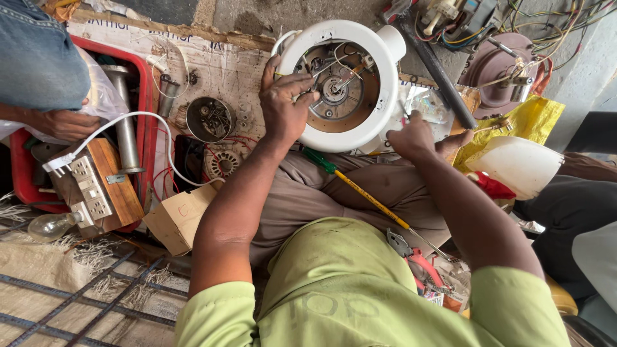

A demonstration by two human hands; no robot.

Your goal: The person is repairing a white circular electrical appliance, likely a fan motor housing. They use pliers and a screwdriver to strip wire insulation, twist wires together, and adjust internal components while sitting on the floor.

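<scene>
A round white appliance base (369,125) lies upside down on my lap, its open underside showing a brown plate, a metal hub and thin wires. My left hand (285,106) grips its left rim, fingers reaching inside toward the hub. At the base's lower right edge, my right hand (416,138) is closed around a small object I cannot make out. A green-handled screwdriver with a yellow shaft (360,189) rests across my thighs below the base.
A red crate (149,96) at left holds a wooden socket board (96,183) with a white cable and a metal pipe. Another person's hand (64,123) rests there. A metal bowl of small parts (208,119), a cardboard box (177,218), pliers (414,257) and a white jar (517,164) surround me.
</scene>
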